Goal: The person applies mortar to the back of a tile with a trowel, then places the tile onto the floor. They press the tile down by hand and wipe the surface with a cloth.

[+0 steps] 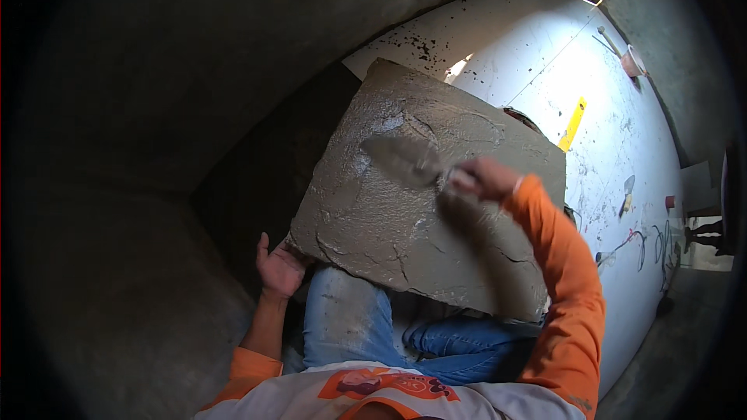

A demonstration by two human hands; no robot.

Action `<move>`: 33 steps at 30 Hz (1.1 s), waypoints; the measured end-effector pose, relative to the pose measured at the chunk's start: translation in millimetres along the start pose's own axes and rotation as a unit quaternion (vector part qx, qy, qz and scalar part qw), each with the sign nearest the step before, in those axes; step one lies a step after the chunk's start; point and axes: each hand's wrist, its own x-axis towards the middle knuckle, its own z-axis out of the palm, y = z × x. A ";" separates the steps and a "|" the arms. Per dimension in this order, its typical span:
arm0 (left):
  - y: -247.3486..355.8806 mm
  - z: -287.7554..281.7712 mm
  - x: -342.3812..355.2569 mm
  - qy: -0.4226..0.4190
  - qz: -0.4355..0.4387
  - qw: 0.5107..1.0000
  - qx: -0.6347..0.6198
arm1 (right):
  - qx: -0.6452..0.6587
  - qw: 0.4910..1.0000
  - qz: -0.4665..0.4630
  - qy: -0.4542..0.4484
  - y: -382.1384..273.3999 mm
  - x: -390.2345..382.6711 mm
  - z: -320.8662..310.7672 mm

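A large square slab (pixel 436 249) coated in wet grey mortar rests over my jeans-clad knee, tilted slightly in the picture. My right hand (pixel 486 180) is closed round the handle of a pointed trowel (pixel 401 159), whose blade is over the mortar in the upper middle of the slab, slightly blurred. My left hand (pixel 280 264) is at the slab's lower-left corner, palm turned upward and fingers apart, with some fingertips at or just behind the edge; I cannot tell how firmly they touch it.
Grey walls surround a pale tiled floor (pixel 622 303). A yellow level (pixel 573 123), a bucket (pixel 632 64) with a long-handled tool beside it, a small tool (pixel 626 198), a red cylinder (pixel 670 201) and cables (pixel 640 253) lie to the right. A doorway (pixel 708 257) shows at far right.
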 end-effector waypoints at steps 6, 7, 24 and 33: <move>-15.4 -16.2 -13.4 0.002 -0.017 0.999 -0.036 | 0.122 0.963 0.236 0.047 83.0 60.2 -53.9; -15.8 -16.6 -14.4 0.007 -0.017 1.000 -0.025 | 0.149 0.950 0.263 0.078 85.7 65.5 -49.5; -9.1 -32.6 34.4 -0.048 -0.052 0.994 -0.082 | 0.109 0.989 -0.047 -0.084 -74.2 -36.9 79.1; -14.9 -33.1 51.7 -0.115 -0.076 0.989 -0.056 | 0.011 0.986 0.125 0.109 30.5 -88.8 38.4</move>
